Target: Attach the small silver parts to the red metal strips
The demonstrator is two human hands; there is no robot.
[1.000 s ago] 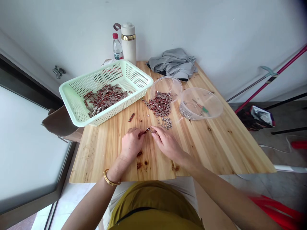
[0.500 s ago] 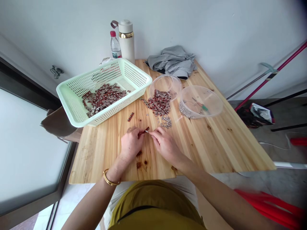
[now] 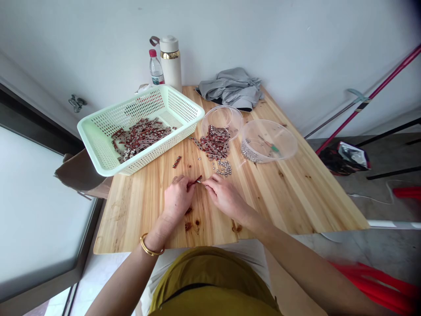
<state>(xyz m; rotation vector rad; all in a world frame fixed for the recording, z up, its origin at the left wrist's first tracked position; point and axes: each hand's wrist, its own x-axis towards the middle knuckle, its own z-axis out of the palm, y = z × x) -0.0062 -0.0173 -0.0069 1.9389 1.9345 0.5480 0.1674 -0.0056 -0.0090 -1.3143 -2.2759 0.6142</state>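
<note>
My left hand (image 3: pixel 178 196) pinches a small dark red strip (image 3: pixel 198 179) above the wooden table (image 3: pixel 138 210). Close to its right, my right hand (image 3: pixel 225 195) is closed on a thin metal tool (image 3: pixel 203 183), whose tip meets the strip. Another red strip (image 3: pixel 176 162) lies on the wood beyond my left hand. Past my fingers are a pile of red strips (image 3: pixel 215 142), partly in a tipped clear tub (image 3: pixel 235 115), and several small metal pieces (image 3: pixel 224 167).
A pale green basket (image 3: pixel 158 151) with many strips stands at the left. Another clear tub (image 3: pixel 286 151) holds metal pieces and a green-handled tool (image 3: pixel 274 148). Behind are a bottle (image 3: pixel 156 68), a white flask (image 3: pixel 171 70) and grey cloth (image 3: pixel 230 87).
The view has shifted slightly, so the table's things appear a little to the left. Both hands keep their hold and stay close together.
</note>
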